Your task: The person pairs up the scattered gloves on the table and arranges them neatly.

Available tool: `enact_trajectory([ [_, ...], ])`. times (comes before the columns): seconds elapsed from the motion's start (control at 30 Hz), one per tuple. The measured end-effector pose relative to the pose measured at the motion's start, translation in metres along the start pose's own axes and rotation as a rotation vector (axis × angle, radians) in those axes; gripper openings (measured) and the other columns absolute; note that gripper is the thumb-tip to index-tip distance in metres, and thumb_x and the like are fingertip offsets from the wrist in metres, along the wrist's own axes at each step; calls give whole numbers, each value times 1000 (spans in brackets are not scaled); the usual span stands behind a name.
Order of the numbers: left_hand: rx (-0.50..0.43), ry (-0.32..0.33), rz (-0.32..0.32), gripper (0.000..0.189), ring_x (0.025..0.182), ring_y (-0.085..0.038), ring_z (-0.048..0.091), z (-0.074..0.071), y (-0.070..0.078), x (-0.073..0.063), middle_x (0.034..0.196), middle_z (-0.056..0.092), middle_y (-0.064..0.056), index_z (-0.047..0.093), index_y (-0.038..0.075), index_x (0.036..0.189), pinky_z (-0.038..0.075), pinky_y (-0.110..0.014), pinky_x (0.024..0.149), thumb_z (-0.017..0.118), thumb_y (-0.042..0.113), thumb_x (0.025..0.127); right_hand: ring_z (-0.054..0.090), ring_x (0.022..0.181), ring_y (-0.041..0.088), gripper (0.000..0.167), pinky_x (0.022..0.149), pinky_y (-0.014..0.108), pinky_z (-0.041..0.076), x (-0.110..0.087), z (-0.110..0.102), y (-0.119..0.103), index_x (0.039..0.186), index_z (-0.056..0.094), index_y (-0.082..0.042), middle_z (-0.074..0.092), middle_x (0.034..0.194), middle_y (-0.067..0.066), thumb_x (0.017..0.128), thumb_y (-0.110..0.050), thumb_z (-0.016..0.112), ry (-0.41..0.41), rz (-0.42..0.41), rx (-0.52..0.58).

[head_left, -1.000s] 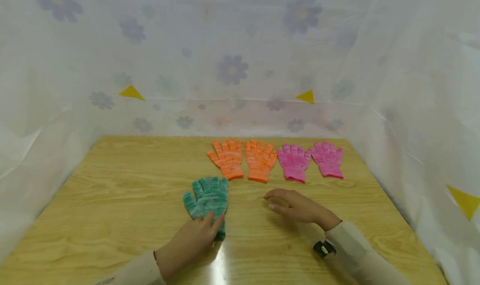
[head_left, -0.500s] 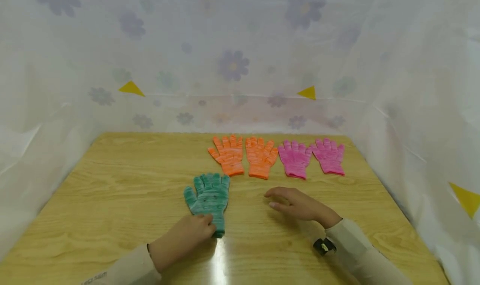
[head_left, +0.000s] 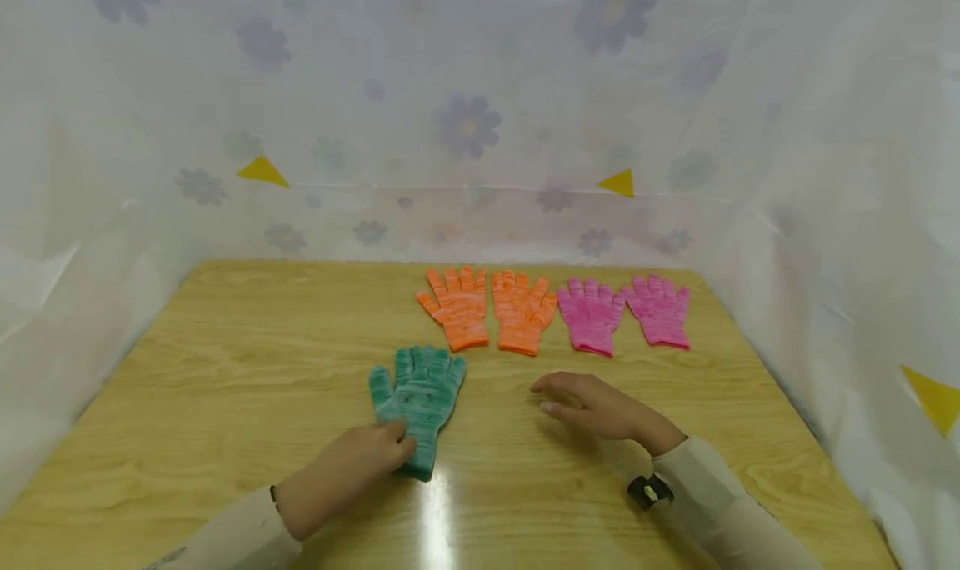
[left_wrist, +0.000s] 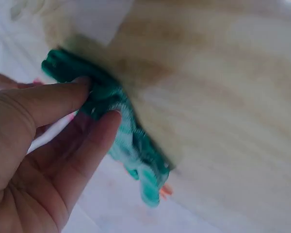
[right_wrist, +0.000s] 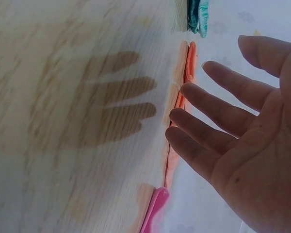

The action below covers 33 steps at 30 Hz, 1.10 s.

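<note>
Left hand (head_left: 347,472) pinches green glove (head_left: 422,399) near its cuff (head_left: 422,460), probably for easy turning; right hand (head_left: 603,410) hovers spread above tabletop (head_left: 225,370).

Four far gloves (head_left: 522,316) lie side by side on the worktop (head_left: 225,370), in a row from the middle of the frame toward the right. The sheet (head_left: 360,120) is behind them. The near glove (head_left: 423,399) is in front of the row's left end, a bit below the frame's middle. The left hand (head_left: 352,468) is at its cuff end, on the left. The right hand (head_left: 600,407) is to its right, before the row's right part.
</note>
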<state>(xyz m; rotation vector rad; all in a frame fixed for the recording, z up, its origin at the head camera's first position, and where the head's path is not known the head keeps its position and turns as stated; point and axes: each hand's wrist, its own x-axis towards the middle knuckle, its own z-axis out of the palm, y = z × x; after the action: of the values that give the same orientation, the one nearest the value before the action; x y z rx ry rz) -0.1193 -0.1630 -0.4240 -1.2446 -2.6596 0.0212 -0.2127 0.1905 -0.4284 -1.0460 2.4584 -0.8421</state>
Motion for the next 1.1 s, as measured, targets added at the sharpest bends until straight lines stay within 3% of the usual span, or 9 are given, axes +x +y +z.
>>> enact_trajectory([
  [0.1, 24, -10, -8, 18, 59, -10, 52, 2, 2, 0, 74, 54, -2, 61, 9, 84, 40, -19, 44, 76, 4, 76, 51, 125, 26, 42, 100, 48, 44, 0, 0, 0, 134, 52, -5, 56, 133, 7, 103, -32, 45, -2, -8, -3],
  [0.3, 99, 75, 39, 16, 62, -8, 41, 1, 4, 4, 74, 48, 2, 63, 13, 78, 32, -16, 42, 79, 9, 75, 51, 124, 25, 44, 98, 46, 45, 1, 0, -1, 135, 51, -4, 54, 134, 8, 103, -33, 44, -19, -11, 21],
  [0.47, 122, 10, 42, 9, 62, -8, 38, -2, 5, 5, 74, 49, 4, 69, 15, 76, 31, -16, 43, 79, 14, 75, 52, 123, 25, 43, 98, 47, 45, 1, 1, 0, 134, 52, -4, 56, 132, 8, 103, -33, 44, -15, -12, 33],
  [0.63, 101, 3, 42, 11, 62, -8, 45, 4, 5, 5, 78, 51, 2, 64, 13, 84, 35, -17, 44, 75, 13, 80, 52, 123, 25, 42, 99, 46, 44, 1, 3, 2, 133, 53, -4, 57, 131, 8, 103, -32, 45, -14, -21, 34],
  [0.8, 90, 5, 2, 18, 62, -11, 50, 9, 4, 7, 81, 54, -1, 60, 11, 91, 37, -19, 42, 74, 6, 80, 53, 122, 24, 43, 98, 46, 45, 1, 4, 3, 133, 53, -4, 57, 131, 8, 102, -33, 46, -8, -27, 29],
  [0.93, 102, -24, -24, 13, 55, -11, 49, 10, 4, 12, 73, 54, -2, 63, 8, 83, 39, -21, 41, 74, 4, 79, 52, 123, 24, 44, 99, 46, 45, 1, 5, 3, 134, 53, -5, 56, 132, 7, 103, -34, 45, -11, -21, 20],
  [1.1, 26, -4, -56, 9, 54, -12, 53, 9, 7, 18, 72, 57, -3, 65, 7, 80, 43, -21, 44, 73, 3, 80, 52, 124, 25, 45, 99, 46, 44, 1, 4, 2, 134, 53, -5, 56, 133, 7, 103, -36, 44, -15, -13, 18],
])
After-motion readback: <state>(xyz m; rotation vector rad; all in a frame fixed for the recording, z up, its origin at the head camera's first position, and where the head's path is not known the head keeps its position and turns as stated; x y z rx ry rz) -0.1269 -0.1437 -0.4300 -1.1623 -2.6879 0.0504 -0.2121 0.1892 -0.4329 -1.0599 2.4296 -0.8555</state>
